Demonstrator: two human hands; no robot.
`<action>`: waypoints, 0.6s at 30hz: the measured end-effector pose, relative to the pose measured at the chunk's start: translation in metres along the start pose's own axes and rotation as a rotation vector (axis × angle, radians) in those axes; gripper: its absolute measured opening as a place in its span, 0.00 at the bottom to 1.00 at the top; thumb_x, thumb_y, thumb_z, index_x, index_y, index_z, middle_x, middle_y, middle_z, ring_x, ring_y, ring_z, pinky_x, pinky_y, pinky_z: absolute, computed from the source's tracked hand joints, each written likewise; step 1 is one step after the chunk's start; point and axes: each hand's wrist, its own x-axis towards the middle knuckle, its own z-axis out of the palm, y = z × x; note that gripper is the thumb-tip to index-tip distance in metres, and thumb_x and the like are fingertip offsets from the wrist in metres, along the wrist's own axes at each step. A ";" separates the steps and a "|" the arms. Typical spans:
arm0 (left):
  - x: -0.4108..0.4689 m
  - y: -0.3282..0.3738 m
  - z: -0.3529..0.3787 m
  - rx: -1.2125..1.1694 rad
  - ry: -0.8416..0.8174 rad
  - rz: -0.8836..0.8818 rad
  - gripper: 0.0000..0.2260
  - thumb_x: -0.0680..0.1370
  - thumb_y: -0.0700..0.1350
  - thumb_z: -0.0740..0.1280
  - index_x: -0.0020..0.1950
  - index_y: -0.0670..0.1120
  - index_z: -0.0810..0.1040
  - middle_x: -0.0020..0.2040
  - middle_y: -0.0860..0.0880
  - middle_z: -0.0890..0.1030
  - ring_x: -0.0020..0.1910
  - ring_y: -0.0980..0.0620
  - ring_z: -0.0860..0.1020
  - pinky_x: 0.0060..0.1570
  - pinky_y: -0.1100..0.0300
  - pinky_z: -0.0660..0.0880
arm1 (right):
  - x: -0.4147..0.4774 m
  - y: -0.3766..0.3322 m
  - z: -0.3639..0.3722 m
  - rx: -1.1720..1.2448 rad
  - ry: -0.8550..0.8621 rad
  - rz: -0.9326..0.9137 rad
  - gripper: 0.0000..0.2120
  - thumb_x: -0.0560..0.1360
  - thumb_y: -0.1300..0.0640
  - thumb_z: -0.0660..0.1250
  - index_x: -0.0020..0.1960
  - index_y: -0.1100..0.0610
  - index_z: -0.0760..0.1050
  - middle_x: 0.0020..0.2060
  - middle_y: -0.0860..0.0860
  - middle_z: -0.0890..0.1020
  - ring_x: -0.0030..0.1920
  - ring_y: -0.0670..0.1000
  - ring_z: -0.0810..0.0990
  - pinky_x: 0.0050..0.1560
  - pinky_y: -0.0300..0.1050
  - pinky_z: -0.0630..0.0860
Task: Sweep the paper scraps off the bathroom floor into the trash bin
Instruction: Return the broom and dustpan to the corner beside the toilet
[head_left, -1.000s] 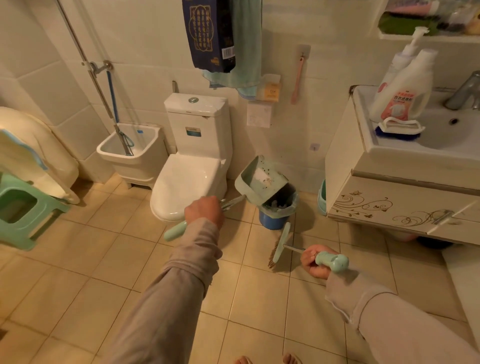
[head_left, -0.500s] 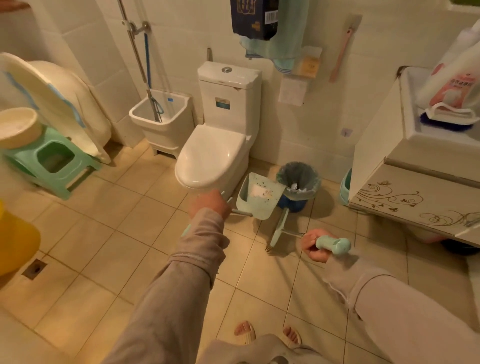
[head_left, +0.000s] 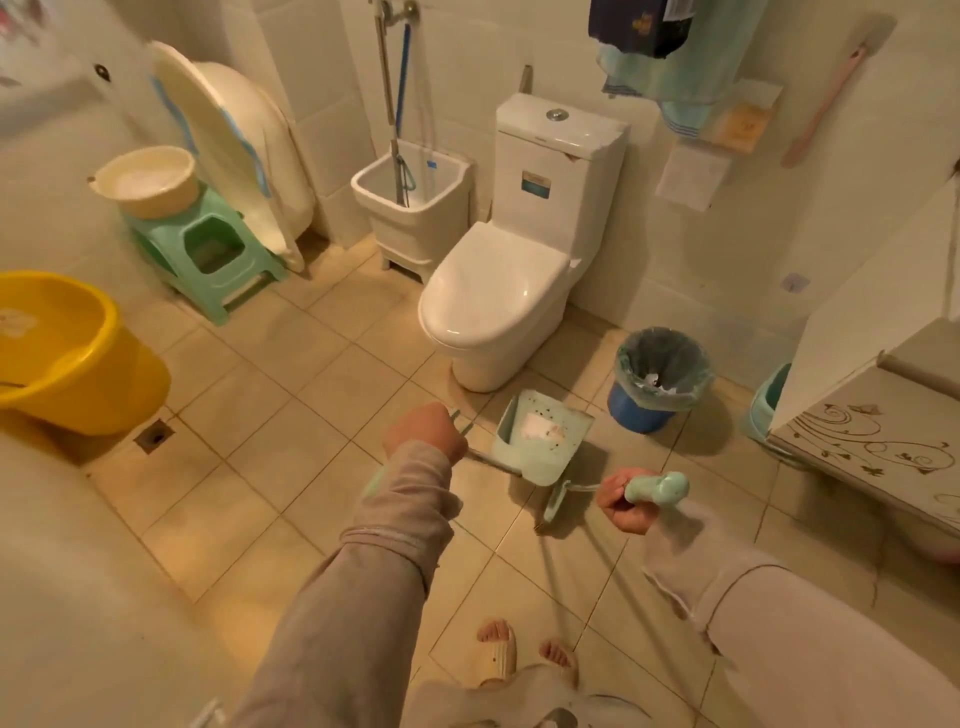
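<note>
Left hand (head_left: 423, 431) grips the dustpan (head_left: 543, 436), right hand (head_left: 626, 501) the brush (head_left: 558, 499); scraps in bin (head_left: 660, 374)

Left hand (head_left: 425, 434) and right hand (head_left: 626, 501) fisted, both arms extended.

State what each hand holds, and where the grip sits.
Left hand grips the dustpan by its long handle; right hand grips the small broom near the handle's rounded end.

Qty, visible items:
1 toilet (head_left: 498, 291); 1 mop sink (head_left: 415, 200); 1 trash bin (head_left: 655, 384); 1 dustpan (head_left: 543, 439); 1 brush (head_left: 613, 491); 1 green stool (head_left: 208, 249); 2 round basins: 1 yellow basin (head_left: 62, 353), 1 cream basin (head_left: 148, 179); 2 hands: left hand (head_left: 423, 431), right hand (head_left: 626, 506); 2 feet.
</note>
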 end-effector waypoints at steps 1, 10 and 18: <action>0.000 -0.004 0.001 0.024 0.006 -0.012 0.10 0.76 0.46 0.66 0.54 0.44 0.78 0.45 0.48 0.79 0.48 0.49 0.78 0.50 0.57 0.75 | 0.001 0.001 0.004 -0.007 -0.010 0.022 0.08 0.69 0.68 0.54 0.33 0.59 0.61 0.13 0.55 0.71 0.12 0.50 0.70 0.15 0.31 0.68; -0.011 -0.026 0.027 0.131 0.017 -0.153 0.09 0.78 0.45 0.63 0.56 0.46 0.78 0.54 0.48 0.81 0.53 0.48 0.79 0.52 0.57 0.75 | -0.005 0.000 0.035 -0.339 -0.018 0.101 0.14 0.76 0.65 0.53 0.33 0.59 0.63 0.12 0.53 0.70 0.11 0.47 0.69 0.14 0.31 0.64; -0.028 -0.049 0.046 0.137 0.007 -0.288 0.10 0.78 0.43 0.62 0.57 0.47 0.78 0.53 0.49 0.81 0.52 0.49 0.79 0.44 0.59 0.70 | -0.005 0.024 0.097 -0.428 -0.068 0.167 0.14 0.77 0.63 0.52 0.33 0.59 0.62 0.09 0.54 0.67 0.08 0.48 0.67 0.13 0.27 0.61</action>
